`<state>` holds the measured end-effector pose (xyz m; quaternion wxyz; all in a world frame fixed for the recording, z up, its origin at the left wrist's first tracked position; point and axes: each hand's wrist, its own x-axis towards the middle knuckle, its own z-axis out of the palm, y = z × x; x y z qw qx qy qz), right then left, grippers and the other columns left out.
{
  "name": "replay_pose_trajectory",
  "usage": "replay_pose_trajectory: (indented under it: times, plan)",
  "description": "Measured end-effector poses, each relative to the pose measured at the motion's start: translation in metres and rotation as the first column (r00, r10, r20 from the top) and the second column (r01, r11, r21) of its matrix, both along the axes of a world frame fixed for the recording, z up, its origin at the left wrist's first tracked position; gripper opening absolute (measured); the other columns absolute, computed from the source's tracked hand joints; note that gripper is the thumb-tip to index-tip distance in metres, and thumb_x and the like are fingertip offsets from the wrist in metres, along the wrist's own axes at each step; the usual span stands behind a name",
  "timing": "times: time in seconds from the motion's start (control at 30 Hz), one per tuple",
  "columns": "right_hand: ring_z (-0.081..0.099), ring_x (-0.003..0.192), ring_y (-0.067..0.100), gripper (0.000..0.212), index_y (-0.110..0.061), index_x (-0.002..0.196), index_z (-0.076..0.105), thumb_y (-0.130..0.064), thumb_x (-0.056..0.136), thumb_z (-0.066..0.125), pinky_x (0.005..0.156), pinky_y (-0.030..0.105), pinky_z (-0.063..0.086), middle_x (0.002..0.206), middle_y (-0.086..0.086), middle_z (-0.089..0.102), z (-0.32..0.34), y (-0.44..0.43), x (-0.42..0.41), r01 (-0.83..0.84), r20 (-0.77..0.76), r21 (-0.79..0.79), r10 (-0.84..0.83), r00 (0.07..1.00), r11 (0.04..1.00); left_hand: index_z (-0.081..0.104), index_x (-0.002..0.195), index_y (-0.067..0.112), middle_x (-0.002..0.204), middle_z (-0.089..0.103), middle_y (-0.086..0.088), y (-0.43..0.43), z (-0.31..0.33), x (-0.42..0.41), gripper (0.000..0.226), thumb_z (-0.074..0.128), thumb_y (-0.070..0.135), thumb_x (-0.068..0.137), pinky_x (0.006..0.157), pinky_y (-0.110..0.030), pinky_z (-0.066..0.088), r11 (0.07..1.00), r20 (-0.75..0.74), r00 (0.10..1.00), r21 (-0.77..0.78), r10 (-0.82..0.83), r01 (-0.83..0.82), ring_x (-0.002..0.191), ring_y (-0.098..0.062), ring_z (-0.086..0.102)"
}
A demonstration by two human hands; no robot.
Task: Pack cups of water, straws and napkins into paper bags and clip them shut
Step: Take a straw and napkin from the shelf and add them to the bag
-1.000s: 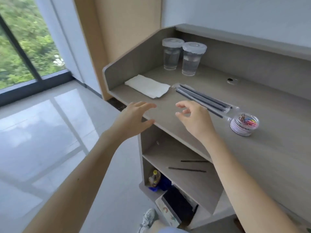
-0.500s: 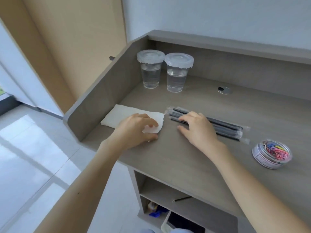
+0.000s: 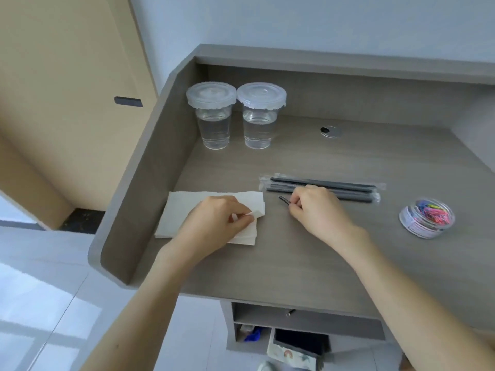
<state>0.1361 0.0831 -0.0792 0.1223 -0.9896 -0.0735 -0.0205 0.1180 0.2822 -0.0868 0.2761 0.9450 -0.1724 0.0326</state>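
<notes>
Nearest, below the front edge of the bench (image 3: 281, 269), an open shelf (image 3: 308, 321) is showing a small dark item. On the bench top, the left hand (image 3: 214, 223) is lying over the stack of white napkins (image 3: 182, 212) near the left side wall, its thumb and fingertips pinching up a corner of the top sheet. Just to the right, the right hand (image 3: 318, 210) is curling its fingers and pinching one dark straw (image 3: 283, 199), whose end is poking out to the left. Just behind that hand, the other wrapped straws (image 3: 348, 187) are lying flat in a bundle. The round clear tub of coloured clips (image 3: 426, 218) is sitting well to the right. Farthest back, two lidded cups of water (image 3: 213, 121) are standing upright side by side, with a cable hole (image 3: 330, 130) to their right.
</notes>
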Motion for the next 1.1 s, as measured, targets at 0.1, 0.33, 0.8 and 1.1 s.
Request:
replay_pose_trajectory:
  times: [0.1, 0.33, 0.8, 1.1]
  plan:
    - [0.057, 0.093, 0.025, 0.014, -0.009, 0.092, 0.064, -0.015, 0.088, 0.052, 0.078, 0.034, 0.044, 0.088, 0.004, 0.062, 0.006, -0.003, -0.018, 0.109, 0.010, 0.162, -0.112, 0.994, 0.981, 0.073, 0.082, 0.016, 0.079, 0.062, 0.009, 0.001, 0.000, -0.001, 0.018, 0.061, 0.029, 0.088, 0.069, -0.031, 0.048, 0.999, -0.002, 1.000, -0.043, -0.006, 0.006, 0.067, -0.012, 0.054]
    - [0.050, 0.058, 0.010, 0.018, -0.023, 0.071, 0.057, -0.015, 0.087, 0.058, 0.050, 0.021, 0.044, 0.064, -0.008, 0.055, 0.009, -0.029, -0.079, 0.355, -0.137, 0.673, -0.362, 0.922, 0.649, 0.074, 0.080, 0.017, 0.070, 0.062, 0.009, -0.042, 0.014, -0.025, 0.014, 0.065, 0.025, 0.085, 0.063, -0.015, 0.040, 0.955, 0.028, 0.998, -0.290, -0.058, 0.064, 0.062, -0.005, 0.055]
    - [0.055, 0.062, 0.003, 0.016, -0.021, 0.074, 0.062, -0.011, 0.086, 0.061, 0.068, 0.027, 0.048, 0.061, -0.011, 0.062, -0.009, -0.230, -0.280, 0.286, -0.087, 0.941, -0.685, 0.724, 0.182, 0.073, 0.085, 0.018, 0.069, 0.066, 0.005, -0.317, 0.001, -0.193, 0.024, 0.053, 0.030, 0.093, 0.060, -0.014, 0.039, 0.812, 0.080, 0.903, -0.410, -0.421, 0.415, 0.063, -0.009, 0.052]
    - [0.058, 0.065, -0.004, 0.006, -0.014, 0.082, 0.065, -0.010, 0.086, 0.061, 0.061, 0.009, 0.042, 0.074, -0.005, 0.066, -0.029, -0.391, -0.376, 0.348, -0.177, 0.937, -0.805, 0.566, 0.038, 0.073, 0.088, 0.016, 0.065, 0.068, -0.001, -0.506, -0.025, -0.271, 0.009, 0.067, 0.020, 0.082, 0.054, -0.023, 0.045, 0.767, 0.080, 0.809, -0.278, -0.582, 0.579, 0.062, -0.018, 0.063]
